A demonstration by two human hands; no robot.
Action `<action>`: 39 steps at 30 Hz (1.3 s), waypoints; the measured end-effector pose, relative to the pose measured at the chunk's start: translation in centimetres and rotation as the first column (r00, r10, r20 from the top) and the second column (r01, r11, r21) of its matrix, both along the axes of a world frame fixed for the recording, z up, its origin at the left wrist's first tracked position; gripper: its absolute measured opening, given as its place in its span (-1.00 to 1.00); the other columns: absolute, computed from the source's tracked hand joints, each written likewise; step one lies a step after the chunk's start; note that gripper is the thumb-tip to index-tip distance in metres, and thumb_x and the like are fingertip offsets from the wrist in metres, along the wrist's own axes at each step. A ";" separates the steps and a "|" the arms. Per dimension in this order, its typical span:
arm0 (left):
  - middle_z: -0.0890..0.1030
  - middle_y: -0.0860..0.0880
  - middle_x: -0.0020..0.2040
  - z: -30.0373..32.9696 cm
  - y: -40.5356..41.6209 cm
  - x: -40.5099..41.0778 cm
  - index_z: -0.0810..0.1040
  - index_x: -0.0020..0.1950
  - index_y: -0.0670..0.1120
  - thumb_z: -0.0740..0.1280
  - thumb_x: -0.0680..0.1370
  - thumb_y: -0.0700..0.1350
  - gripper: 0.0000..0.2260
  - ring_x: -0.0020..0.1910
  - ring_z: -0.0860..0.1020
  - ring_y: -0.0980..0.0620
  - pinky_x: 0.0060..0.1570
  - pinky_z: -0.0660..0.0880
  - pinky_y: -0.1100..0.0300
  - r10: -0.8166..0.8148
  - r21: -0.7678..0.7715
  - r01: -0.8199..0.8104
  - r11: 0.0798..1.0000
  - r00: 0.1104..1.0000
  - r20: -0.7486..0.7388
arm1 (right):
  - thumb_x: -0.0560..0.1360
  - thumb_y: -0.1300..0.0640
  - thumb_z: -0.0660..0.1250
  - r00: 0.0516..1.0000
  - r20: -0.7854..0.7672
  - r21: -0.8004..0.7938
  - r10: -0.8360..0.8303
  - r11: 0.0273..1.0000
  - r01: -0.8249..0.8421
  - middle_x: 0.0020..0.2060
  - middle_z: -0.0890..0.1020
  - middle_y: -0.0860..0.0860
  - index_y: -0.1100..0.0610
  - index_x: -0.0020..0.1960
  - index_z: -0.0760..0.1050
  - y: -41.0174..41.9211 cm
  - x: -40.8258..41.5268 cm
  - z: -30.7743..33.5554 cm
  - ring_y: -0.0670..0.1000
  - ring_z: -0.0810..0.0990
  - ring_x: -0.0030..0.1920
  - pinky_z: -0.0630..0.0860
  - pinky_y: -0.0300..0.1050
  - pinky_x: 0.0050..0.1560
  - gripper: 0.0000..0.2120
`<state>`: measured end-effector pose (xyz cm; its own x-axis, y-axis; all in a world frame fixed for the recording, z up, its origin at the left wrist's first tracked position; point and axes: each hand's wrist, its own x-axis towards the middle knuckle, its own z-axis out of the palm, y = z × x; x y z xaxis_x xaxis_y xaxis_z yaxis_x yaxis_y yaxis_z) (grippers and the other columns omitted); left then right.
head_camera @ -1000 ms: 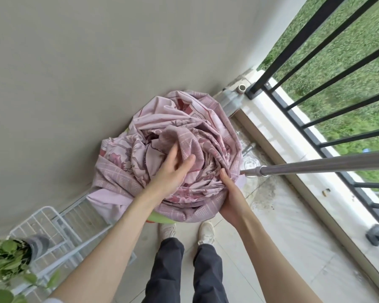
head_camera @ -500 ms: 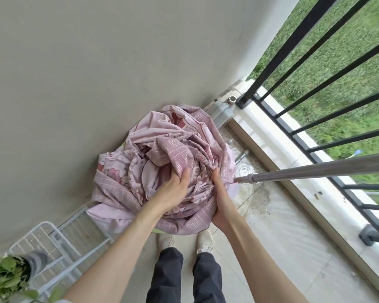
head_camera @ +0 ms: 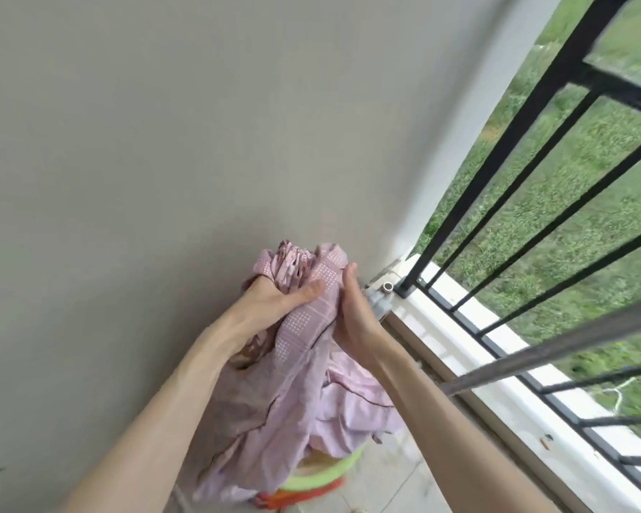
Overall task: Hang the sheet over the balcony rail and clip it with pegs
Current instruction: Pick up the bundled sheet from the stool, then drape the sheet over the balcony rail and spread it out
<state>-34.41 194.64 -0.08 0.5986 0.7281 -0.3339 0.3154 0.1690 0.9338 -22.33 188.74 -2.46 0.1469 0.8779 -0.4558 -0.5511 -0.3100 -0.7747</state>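
A: Where is the sheet (head_camera: 304, 383) at this point?

B: It is bunched in a thick wad, gathered at the top between both hands and trailing down toward a basket (head_camera: 322, 472) at 6 o'clock. The left hand (head_camera: 274, 303) is closed on a fistful of the upper folds; the right hand (head_camera: 352, 309) is pressed flat against the wad's side, fingers extended, so its grip is a clamp against the cloth rather than a wrapped hold.

A: And the rail?

B: A grey rail (head_camera: 555, 346) is seen at 3 o'clock, with the black railing (head_camera: 526, 116) beyond it toward 1 o'clock. Neither is touched by the sheet yet. No pegs can be made out.

A: What could go wrong?

B: Most of the weight is judged to be carried by the left fist. If the flat right palm slips, the bundle may sag and the lower folds be dragged across the floor (head_camera: 393, 472). A hidden edge may also be caught on the basket rim, so the basket could be tipped.

A: Anything at the rail itself?

B: With the cloth still knotted up, an uneven drape is likely, and the heavier side could pull everything over the outside onto the grass (head_camera: 570, 201) before any pegging is done.
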 end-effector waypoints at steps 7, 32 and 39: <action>0.64 0.01 0.02 7.4 0.0 -4.0 0.51 0.08 -0.05 0.44 0.40 -0.27 -0.70 0.00 0.60 0.15 -0.03 0.49 0.44 0.072 0.186 -0.082 0.979 0.995 0.062 | 0.49 -0.34 -0.29 0.960 0.203 0.046 0.192 0.978 -0.205 0.10 0.57 0.09 0.20 0.22 0.45 0.3 -0.1 6.8 0.06 0.47 0.24 0.40 -0.01 0.19 -0.20; 0.69 -0.01 -0.05 22.2 -2.4 -5.7 0.58 0.03 -0.09 0.48 0.33 -0.23 -0.71 -0.05 0.64 0.05 -0.14 0.56 0.32 -0.145 0.284 0.086 0.955 0.970 0.193 | 0.49 -0.37 -0.24 0.935 0.331 0.381 0.123 0.889 -0.252 -0.31 0.69 0.10 0.18 0.03 0.46 -1.2 0.5 22.4 -0.05 0.65 -0.25 0.44 0.00 0.14 -0.26; 0.69 -0.01 -0.04 33.9 -4.0 1.7 0.61 0.02 -0.07 0.40 0.36 -0.20 -0.76 -0.04 0.64 0.05 -0.03 0.56 0.22 -0.315 0.465 0.128 0.876 0.882 0.350 | 0.21 -0.58 0.10 0.901 0.413 0.514 -0.134 0.851 -0.109 0.23 0.36 0.43 0.37 0.34 0.29 -3.7 6.2 36.5 0.34 0.35 0.28 0.19 0.17 0.38 0.12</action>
<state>-32.75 190.64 33.83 0.7724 0.5716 0.2768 -0.1230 -0.2930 0.9482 -16.12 185.00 34.06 0.2286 0.9587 0.1690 -0.1367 0.2035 -0.9695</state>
